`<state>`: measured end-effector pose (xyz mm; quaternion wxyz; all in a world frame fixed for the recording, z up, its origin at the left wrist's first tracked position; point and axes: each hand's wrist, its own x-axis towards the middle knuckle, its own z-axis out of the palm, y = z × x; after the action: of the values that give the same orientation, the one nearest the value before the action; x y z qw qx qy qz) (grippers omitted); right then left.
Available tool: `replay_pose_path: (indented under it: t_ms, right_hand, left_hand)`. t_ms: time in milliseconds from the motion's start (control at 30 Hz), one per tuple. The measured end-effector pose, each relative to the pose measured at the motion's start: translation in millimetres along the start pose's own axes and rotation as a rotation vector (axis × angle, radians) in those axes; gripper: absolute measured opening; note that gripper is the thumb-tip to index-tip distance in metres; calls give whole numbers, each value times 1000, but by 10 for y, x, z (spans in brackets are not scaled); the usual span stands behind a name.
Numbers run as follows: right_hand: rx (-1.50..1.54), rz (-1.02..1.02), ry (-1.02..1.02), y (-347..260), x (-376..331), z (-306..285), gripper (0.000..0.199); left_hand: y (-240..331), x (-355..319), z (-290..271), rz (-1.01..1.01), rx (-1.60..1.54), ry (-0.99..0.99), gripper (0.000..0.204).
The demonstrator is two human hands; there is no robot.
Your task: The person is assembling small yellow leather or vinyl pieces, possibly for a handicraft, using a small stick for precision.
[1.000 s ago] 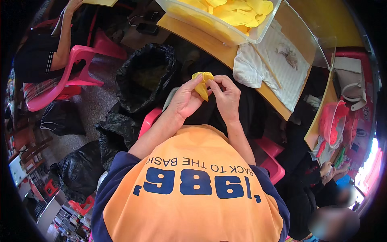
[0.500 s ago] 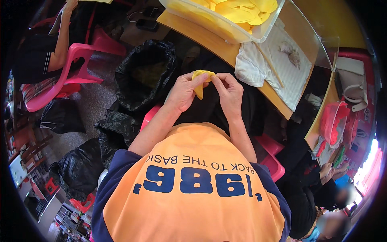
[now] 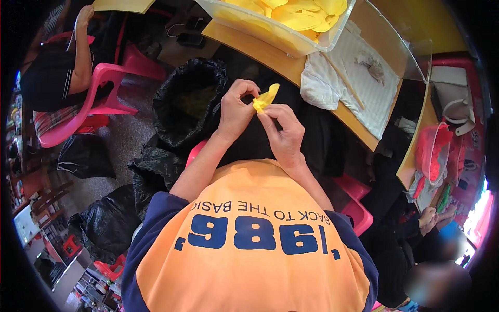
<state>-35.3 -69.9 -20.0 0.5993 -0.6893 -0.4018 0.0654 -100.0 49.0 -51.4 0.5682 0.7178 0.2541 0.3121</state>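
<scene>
Left hand point(image 3: 236, 110) | right hand point(image 3: 286, 132) | grip: both pinching yellow piece point(image 3: 267, 98), apparently cloth

Wooden table point(image 3: 260, 51) stretching beyond the fingers point(image 3: 247, 87), plastic bin point(image 3: 270, 34) sitting ahead, striped white cloth point(image 3: 377, 106) lying to their right

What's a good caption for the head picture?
Left hand and right hand pinch a yellow piece; a clear tub holds more.
</scene>
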Motion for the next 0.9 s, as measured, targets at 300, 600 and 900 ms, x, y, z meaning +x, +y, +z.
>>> replay_pose_path:
  t_ms: [300, 600, 900]
  right_hand:
    - [-57, -204, -23, -112, -12, 64, 17]
    - [-44, -168, -70, -75, -4, 44, 19]
    - [-251, -208, 76, 125, 76, -34, 24]
  left_hand:
    - [-25, -76, 138, -122, -580, -74, 14]
    - [-110, -154, 97, -265, -529, -61, 15]
    - [-97, -195, 150, -302, -926, -86, 23]
